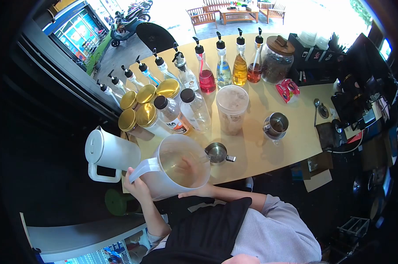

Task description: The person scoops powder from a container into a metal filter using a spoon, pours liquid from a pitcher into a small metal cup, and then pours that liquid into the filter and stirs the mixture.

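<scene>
A large translucent plastic pitcher (163, 182) is tilted in front of my body, its wide mouth facing up toward me. My left hand (138, 188) is wrapped round its handle. From the other side, my right hand (202, 191) holds the pitcher low on its wall; most of those fingers are behind or under it and show only dimly through the plastic. Some pale liquid seems to be inside, though I cannot be sure. Just right of the rim is a small metal measuring cup (217, 153), and to the left stands a white lidded jug (106, 149).
Gold-lidded jars (146, 115), black-capped bottles (194, 112) and a tall cloudy container (232, 112) stand behind the pitcher. Several pump bottles (206, 79) line the far edge beside a wooden-lidded jar (277, 64). A metal pitcher (277, 125) stands right on the table (260, 154).
</scene>
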`<state>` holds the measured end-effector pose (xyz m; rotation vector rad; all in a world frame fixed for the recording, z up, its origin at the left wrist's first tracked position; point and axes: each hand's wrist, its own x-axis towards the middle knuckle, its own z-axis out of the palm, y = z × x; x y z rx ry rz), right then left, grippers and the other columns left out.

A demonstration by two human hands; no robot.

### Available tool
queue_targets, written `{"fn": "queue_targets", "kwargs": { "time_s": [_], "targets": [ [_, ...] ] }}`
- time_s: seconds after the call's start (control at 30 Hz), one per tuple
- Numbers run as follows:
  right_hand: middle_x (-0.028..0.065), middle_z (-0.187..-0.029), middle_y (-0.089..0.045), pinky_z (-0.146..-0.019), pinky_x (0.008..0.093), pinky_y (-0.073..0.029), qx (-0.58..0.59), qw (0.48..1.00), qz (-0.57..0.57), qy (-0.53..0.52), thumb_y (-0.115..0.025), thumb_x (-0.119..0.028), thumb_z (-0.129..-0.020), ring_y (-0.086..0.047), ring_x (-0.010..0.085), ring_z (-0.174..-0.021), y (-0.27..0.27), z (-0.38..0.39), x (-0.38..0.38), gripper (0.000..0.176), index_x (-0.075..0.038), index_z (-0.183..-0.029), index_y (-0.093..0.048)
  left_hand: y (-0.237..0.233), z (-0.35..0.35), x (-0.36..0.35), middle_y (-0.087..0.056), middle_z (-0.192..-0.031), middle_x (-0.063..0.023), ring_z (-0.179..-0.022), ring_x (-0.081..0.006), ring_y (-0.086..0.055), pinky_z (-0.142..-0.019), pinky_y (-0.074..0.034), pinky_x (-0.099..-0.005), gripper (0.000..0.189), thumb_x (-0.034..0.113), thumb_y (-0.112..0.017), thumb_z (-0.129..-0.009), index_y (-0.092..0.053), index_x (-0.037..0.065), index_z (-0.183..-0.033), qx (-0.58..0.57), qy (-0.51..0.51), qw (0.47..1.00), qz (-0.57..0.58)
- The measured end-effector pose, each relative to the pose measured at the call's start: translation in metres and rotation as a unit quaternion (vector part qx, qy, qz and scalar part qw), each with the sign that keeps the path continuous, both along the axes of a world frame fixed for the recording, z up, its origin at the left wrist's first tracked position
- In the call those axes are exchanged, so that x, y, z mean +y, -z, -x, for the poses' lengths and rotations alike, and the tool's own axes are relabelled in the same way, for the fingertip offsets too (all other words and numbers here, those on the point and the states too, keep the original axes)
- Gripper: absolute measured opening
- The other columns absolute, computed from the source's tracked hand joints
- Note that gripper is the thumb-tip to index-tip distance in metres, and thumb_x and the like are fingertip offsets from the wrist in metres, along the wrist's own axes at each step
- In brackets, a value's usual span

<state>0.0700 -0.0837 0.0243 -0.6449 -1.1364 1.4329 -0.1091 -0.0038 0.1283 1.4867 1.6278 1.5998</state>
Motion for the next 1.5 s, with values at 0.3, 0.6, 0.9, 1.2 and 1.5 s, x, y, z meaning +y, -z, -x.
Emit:
{"fn": "queue_targets", "kwargs": {
  "time_s": [0.3,0.6,0.9,1.2,1.5],
  "targets": [
    [0.009,-0.129,-0.047,-0.101,0.038,-0.036,0.009,1.0,0.007,0.001,-0.08,-0.025,-0.072,-0.045,0.0211,-0.119,-0.003,0.0,0.001,0.07,-0.004,-0.127,-0.043,0.001,-0.004,0.001,-0.048,-0.059,-0.0013,-0.058,-0.0087,-0.042,-0.054,-0.032,-0.0266,0.037,0.021,-0.05,-0.096,-0.055,-0.006,-0.072,0.004,-0.007,1.0,-0.009],
    [0.0111,-0.134,-0.039,-0.102,0.041,-0.035,0.013,1.0,0.013,-0.003,-0.083,-0.025,-0.069,-0.041,0.024,-0.123,-0.004,0.0,0.002,0.085,-0.005,-0.132,-0.03,-0.002,-0.004,0.0,-0.049,-0.059,-0.0021,-0.058,-0.0091,-0.043,-0.053,-0.033,-0.0271,0.036,0.021,-0.05,-0.096,-0.056,-0.007,-0.073,0.017,-0.004,1.0,-0.008],
    [0.0131,-0.138,-0.03,-0.103,0.044,-0.033,0.02,1.0,0.021,-0.008,-0.085,-0.025,-0.065,-0.037,0.0269,-0.126,-0.006,0.0,0.003,0.101,-0.007,-0.137,-0.018,0.004,-0.002,0.002,-0.051,-0.057,-0.0046,-0.057,-0.011,-0.043,-0.052,-0.033,-0.0301,0.041,0.024,-0.049,-0.096,-0.055,-0.008,-0.073,0.015,-0.01,0.999,-0.029],
    [0.0152,-0.142,-0.021,-0.104,0.047,-0.032,0.036,0.998,0.042,-0.022,-0.088,-0.025,-0.061,-0.032,0.0298,-0.13,-0.01,0.001,0.002,0.117,-0.008,-0.142,-0.005,-0.001,-0.004,-0.002,-0.052,-0.06,-0.0038,-0.059,-0.0104,-0.045,-0.054,-0.036,-0.0281,0.04,0.025,-0.048,-0.097,-0.056,-0.007,-0.074,0.009,-0.012,1.0,-0.012],
    [0.0173,-0.144,-0.019,-0.105,0.0485,-0.031,0.033,0.999,0.009,0.015,-0.089,-0.023,-0.06,-0.031,0.0308,-0.132,-0.008,0.001,0.004,0.124,-0.01,-0.145,0.0,0.001,-0.003,0.0,-0.052,-0.06,-0.004,-0.059,-0.0101,-0.045,-0.054,-0.035,-0.0281,0.041,0.026,-0.048,-0.097,-0.056,-0.007,-0.074,0.003,-0.009,1.0,-0.014]
  ]
}}
